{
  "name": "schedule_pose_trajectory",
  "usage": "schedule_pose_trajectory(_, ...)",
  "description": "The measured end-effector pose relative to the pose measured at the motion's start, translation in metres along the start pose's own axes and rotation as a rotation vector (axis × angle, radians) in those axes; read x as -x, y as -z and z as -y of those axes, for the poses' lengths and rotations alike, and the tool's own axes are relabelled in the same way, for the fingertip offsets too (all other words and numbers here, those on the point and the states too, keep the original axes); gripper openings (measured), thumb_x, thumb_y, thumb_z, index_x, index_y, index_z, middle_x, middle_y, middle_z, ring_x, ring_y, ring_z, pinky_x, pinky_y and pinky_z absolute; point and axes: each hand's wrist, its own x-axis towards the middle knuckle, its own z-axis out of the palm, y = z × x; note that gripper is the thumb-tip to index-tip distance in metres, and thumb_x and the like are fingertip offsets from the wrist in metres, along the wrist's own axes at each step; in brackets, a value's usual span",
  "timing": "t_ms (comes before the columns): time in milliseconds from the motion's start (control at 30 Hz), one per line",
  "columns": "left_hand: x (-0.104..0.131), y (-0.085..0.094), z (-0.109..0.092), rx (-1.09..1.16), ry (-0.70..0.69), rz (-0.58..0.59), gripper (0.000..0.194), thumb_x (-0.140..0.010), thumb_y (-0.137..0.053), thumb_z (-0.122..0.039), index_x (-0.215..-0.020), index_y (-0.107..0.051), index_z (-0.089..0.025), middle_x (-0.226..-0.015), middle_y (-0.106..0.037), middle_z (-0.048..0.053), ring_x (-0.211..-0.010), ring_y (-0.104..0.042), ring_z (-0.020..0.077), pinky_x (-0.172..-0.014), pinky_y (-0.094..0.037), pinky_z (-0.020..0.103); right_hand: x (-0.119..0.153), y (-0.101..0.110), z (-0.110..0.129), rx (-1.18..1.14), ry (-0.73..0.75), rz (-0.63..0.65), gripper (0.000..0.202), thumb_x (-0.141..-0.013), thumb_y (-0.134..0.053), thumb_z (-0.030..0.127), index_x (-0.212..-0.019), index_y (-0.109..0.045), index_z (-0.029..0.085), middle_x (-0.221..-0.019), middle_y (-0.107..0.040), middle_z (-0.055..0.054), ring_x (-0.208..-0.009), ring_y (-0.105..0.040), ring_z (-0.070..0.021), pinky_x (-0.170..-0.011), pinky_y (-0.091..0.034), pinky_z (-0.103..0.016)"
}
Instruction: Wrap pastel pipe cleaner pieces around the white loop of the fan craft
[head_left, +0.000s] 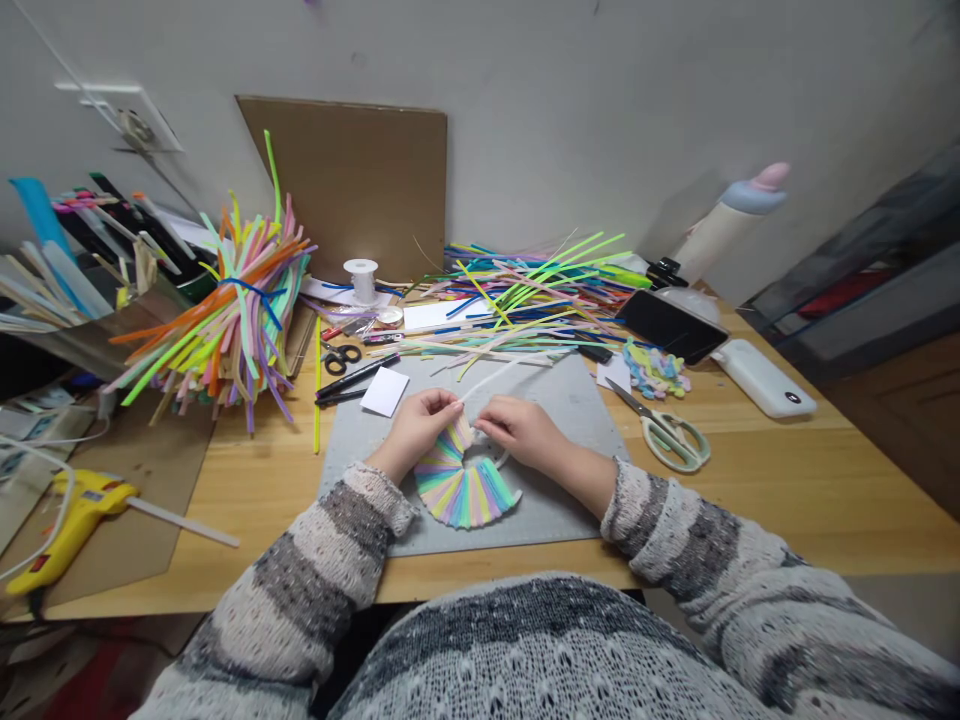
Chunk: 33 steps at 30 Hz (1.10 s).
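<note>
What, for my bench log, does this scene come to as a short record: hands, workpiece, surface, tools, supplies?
Left hand: thumb and finger closed on the fan's upper end
Right hand: fingertips beside that end; what they grip is unclear
Workpiece: curved, pastel-striped fan, over the mat
Surface: grey mat on a wooden desk
Tools, left: glue gun, black scissors
Tools, right: pale-handled scissors
Supplies: tied bundle at left; loose stems and white spool behind the mat
</note>
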Motion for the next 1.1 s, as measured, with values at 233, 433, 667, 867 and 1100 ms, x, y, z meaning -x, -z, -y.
schedule_pose_trajectory(233,0.001,0.000,-0.002,0.004,0.019,-0.005,0.033,-0.063,-0.074,-0.042,-0.074,-0.061,-0.013,-0.066,-0.057,-0.001,-0.061,-0.049,0.0107,-0.059,-0.037,0.023,0.000,0.000,-0.008,-0.320,-0.217,-0.144,0.020,-0.084,-0.056,0.032,-0.095,-0.062,0.016,-0.082,-0.064,-0.003,-0.072,-0.057,-0.0142,-0.067,-0.043,-0.026)
schedule_pose_trajectory(433,0.001,-0.001,-0.003,-0.008,0.015,0.004,0.033,-0.063,-0.074,-0.042,-0.073,-0.061,-0.013,-0.065,-0.056,-0.001,-0.060,-0.049,0.0106,-0.059,-0.037,0.023,-0.001,0.000,-0.007,-0.352,-0.220,-0.090,0.014,-0.081,-0.056,0.028,-0.076,-0.060,0.016,-0.069,-0.058,0.000,-0.064,-0.051,-0.0117,-0.062,-0.039,-0.024)
schedule_pose_trajectory(667,0.001,-0.002,-0.004,-0.036,-0.003,0.017,0.033,-0.064,-0.073,-0.041,-0.072,-0.061,-0.013,-0.065,-0.056,-0.001,-0.060,-0.047,0.0097,-0.058,-0.035,0.023,-0.004,-0.013,0.003,-0.362,-0.193,0.009,0.013,-0.081,-0.054,0.025,-0.075,-0.060,0.016,-0.068,-0.059,0.000,-0.064,-0.050,-0.0114,-0.062,-0.038,-0.024)
schedule_pose_trajectory(867,0.000,0.000,-0.003,-0.022,0.009,-0.011,0.033,-0.064,-0.073,-0.042,-0.074,-0.061,-0.013,-0.064,-0.056,-0.001,-0.059,-0.048,0.0102,-0.058,-0.036,0.023,-0.002,-0.007,-0.009,-0.438,-0.232,-0.049,0.021,-0.081,-0.056,0.031,-0.093,-0.060,0.015,-0.078,-0.060,-0.001,-0.068,-0.052,-0.0121,-0.064,-0.041,-0.025)
schedule_pose_trajectory(1100,0.001,0.000,-0.002,-0.046,-0.006,0.024,0.032,-0.065,-0.073,-0.041,-0.074,-0.060,-0.013,-0.066,-0.056,-0.001,-0.061,-0.048,0.0101,-0.059,-0.036,0.023,0.000,-0.006,-0.006,-0.352,-0.191,0.045,0.014,-0.082,-0.054,0.026,-0.078,-0.061,0.015,-0.067,-0.057,0.001,-0.061,-0.047,-0.0109,-0.058,-0.037,-0.023)
